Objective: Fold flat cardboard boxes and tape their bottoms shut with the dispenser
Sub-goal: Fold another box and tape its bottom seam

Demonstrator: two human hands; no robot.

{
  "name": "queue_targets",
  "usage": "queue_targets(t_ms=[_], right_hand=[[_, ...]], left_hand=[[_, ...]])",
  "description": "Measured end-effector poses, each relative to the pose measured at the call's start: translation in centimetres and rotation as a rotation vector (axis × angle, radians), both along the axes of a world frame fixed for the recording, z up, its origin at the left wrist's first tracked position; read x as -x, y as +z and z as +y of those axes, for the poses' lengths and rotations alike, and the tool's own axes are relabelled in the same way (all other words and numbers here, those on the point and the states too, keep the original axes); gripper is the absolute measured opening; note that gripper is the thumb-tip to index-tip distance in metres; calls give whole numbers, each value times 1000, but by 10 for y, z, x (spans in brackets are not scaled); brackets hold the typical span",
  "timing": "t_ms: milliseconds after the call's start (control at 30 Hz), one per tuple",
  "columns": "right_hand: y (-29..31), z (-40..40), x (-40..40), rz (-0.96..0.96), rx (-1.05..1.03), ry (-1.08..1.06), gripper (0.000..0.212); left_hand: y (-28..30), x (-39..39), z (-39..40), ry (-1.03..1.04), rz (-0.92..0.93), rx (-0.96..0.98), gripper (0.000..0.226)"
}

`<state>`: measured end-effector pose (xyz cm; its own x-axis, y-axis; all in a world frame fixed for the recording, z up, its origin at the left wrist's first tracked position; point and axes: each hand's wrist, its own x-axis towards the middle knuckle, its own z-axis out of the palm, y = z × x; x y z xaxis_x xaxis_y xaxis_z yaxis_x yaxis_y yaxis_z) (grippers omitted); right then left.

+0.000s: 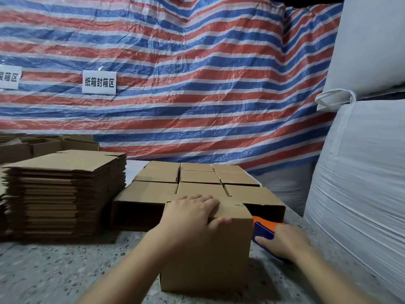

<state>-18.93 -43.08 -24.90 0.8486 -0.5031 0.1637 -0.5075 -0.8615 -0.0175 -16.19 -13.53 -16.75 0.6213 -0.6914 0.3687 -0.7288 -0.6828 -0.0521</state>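
1. Corrugated brown cardboard box, cube-shaped, stands upright on the speckled grey stone floor right in front of you.
2. Your left hand curls over its top front edge, fingers gripping the closed flaps.
3. Your right hand grasps the orange-and-blue plastic tape dispenser, pressed against the box's right side and pointing away from you.
4. Behind, 8 folded brown boxes sit in rows; the front ones lie on their sides, their open mouths dark.
5. Left, flat cardboard blanks form a tall stack.

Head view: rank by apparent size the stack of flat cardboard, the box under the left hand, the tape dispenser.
1. Stack of flat brown cardboard blanks, largest.
2. Folded brown cardboard box held by the left hand; it sits nearer the camera, so the gap is unsure.
3. Orange-and-blue tape dispenser in the right hand, partly hidden.
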Motion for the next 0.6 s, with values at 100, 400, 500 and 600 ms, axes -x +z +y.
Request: queue_targets(t_ms=[100,400,500,600], right_hand=[[-3,-1,3,-8,48,38,50],[37,-9,19,-339,-389,123,39],[86,1,27,-582,-657,162,44],[135,20,33,-706,-872,271,47]], left_hand=[[0,0,0,-6,-1,5,72],[-2,-4,-1,-27,10,23,68],[-3,-5,0,-38,8,27,70],[-4,-7,-1,-51,11,28,72]])
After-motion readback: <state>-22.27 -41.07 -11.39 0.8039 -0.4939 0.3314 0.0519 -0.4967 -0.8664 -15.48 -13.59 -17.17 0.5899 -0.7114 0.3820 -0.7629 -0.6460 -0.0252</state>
